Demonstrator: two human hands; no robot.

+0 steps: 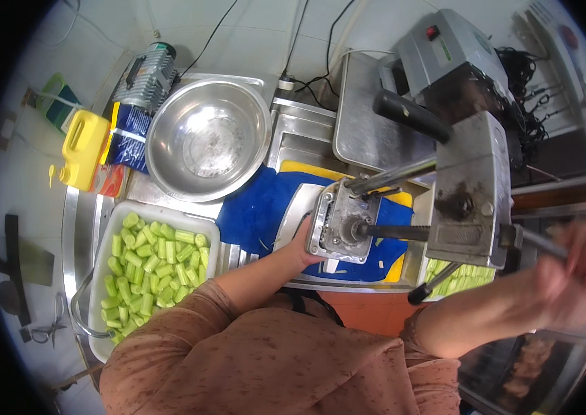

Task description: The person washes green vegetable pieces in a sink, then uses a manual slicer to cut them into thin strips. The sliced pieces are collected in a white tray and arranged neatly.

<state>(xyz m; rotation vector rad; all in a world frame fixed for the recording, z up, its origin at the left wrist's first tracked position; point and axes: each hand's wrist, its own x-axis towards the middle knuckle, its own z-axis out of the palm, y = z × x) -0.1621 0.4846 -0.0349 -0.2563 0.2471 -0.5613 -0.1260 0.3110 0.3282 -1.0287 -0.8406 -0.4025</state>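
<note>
A metal hand-operated vegetable cutter press (469,187) stands before me, with a square head plate (342,231) and a toothed rack bar (402,232). My left hand (309,246) is against the near left side of the head plate; its fingers are mostly hidden behind it. At the far right, my right hand (581,270) is blurred and closed around the end of the press's side lever (539,243). Blue cloth (256,207) and a yellow board (402,199) lie beneath the press. Small pale scraps lie on the cloth.
At left, a white plastic tub (213,244) holds many peeled green vegetable chunks (153,264). Behind it are a steel basin (210,140), a yellow jug (80,150) and a blue packet (129,135). Cut green strips (459,277) fill a tray at right. A grey machine (454,57) stands behind.
</note>
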